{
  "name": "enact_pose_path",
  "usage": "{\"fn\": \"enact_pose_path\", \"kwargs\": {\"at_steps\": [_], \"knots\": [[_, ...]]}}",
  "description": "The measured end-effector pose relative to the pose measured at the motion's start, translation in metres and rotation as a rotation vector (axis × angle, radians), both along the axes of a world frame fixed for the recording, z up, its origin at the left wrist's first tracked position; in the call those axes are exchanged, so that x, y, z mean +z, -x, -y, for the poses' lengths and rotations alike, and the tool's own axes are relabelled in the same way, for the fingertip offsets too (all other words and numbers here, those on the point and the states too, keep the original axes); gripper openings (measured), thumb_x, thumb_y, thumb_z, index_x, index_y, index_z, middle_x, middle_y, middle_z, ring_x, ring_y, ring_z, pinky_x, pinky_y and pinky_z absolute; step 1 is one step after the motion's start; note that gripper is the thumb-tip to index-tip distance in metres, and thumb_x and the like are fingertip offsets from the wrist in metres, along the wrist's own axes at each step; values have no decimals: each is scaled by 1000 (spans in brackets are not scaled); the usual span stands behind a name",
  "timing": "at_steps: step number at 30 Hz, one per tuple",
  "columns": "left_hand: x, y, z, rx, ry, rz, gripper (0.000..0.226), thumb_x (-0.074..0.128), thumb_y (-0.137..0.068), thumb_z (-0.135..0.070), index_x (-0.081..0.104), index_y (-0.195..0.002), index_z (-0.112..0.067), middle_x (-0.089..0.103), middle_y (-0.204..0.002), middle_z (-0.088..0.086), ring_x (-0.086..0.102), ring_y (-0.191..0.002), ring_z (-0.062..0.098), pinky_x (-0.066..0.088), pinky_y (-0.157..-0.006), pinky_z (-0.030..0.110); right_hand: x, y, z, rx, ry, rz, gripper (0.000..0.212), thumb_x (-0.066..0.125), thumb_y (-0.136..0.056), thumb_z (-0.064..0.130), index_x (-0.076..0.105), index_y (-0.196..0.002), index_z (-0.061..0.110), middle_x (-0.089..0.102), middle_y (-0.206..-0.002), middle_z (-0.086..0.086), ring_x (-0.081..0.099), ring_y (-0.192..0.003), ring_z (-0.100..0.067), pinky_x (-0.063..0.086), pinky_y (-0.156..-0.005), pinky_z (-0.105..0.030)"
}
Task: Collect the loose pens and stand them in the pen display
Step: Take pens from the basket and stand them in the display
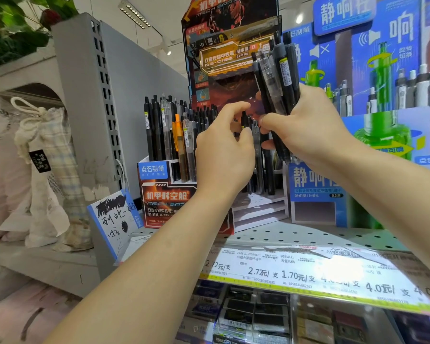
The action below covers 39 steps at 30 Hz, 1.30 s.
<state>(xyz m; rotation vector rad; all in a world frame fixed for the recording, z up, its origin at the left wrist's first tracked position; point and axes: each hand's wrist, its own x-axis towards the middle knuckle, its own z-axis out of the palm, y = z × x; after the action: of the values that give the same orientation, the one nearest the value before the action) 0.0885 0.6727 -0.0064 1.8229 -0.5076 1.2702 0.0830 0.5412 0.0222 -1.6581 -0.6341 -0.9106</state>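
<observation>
The pen display (166, 194) is a red and black cardboard stand on the shelf, with several black, clear and orange pens (169, 135) upright in its left slots. My right hand (310, 135) grips a bundle of black and clear pens (278, 80), held upright above the display's right side. In front of the display's middle, my left hand (224, 155) pinches a slim dark pen (256, 145) between thumb and fingers. The pen's lower end sits among the standing pens. The two hands almost touch.
A blue pen display (318, 194) stands right of the red one. The perforated shelf (296, 235) carries price labels (308, 271) along its front edge. A handwritten card (114, 219) leans at the left, beside a grey upright panel (85, 95) and cloth bags (45, 170).
</observation>
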Motion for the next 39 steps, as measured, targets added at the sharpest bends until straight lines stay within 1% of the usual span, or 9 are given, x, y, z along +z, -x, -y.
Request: {"fn": "enact_pose_path", "kwargs": {"at_steps": [6,9,12,18,22,24,26,33,39], "knots": [[1,-1,-1,-6,26,-23,30,58,-98,-20,62,-123,-37,60,-86,-21,58,-76,-9,39,-60,1,-1,1,1,5,-1,1,26,69,-88,5,69,-109,20,74,-91,0,72,-71,-7,61,-57,-29],[1,-1,1,29,-53,-86,33,57,-97,-19,61,-127,-35,54,-80,-23,63,-77,3,51,-71,15,0,0,1,5,-4,-8,27,69,-88,5,68,-112,18,74,-93,-1,73,-74,-9,62,-58,-29],[2,-2,4,56,-104,-176,43,56,-94,-20,56,-135,-34,57,-102,-11,63,-93,18,55,-83,37,-1,1,1,2,8,-4,23,71,-89,6,67,-108,17,73,-92,-3,73,-75,-9,61,-57,-29],[5,-2,6,-11,-148,-338,50,48,-93,-25,45,-141,-38,57,-126,2,63,-93,22,57,-82,44,0,2,1,22,-3,5,17,73,-89,10,63,-97,21,73,-87,-8,75,-75,-15,59,-55,-27],[6,-3,6,-43,-89,-306,51,45,-96,-24,43,-145,-36,48,-142,-1,58,-100,9,44,-80,28,-1,2,1,8,15,12,17,73,-89,11,64,-96,24,75,-85,-7,76,-75,-18,62,-56,-31],[4,0,4,-67,0,-194,52,46,-97,-22,42,-147,-34,48,-140,-3,51,-113,8,37,-90,26,-1,1,1,8,22,14,16,72,-91,12,66,-98,24,76,-86,-7,76,-75,-18,63,-58,-33],[2,3,1,-106,110,-56,51,47,-98,-23,41,-148,-32,54,-129,-5,52,-107,3,40,-92,25,-1,1,1,15,28,5,15,72,-92,12,66,-98,25,76,-84,-6,76,-73,-17,63,-57,-32],[-2,2,-1,-216,239,100,51,51,-103,-21,35,-151,-23,67,-101,4,62,-77,-5,44,-62,3,-1,5,0,156,152,-57,16,70,-93,6,69,-108,11,77,-86,-7,75,-66,-15,64,-62,-38],[-3,2,-2,-243,277,156,53,59,-99,-17,36,-147,-21,65,-82,5,63,-69,3,46,-65,8,-1,6,3,251,212,-91,19,70,-94,7,71,-111,15,78,-89,-10,77,-74,-21,63,-62,-33]]}}
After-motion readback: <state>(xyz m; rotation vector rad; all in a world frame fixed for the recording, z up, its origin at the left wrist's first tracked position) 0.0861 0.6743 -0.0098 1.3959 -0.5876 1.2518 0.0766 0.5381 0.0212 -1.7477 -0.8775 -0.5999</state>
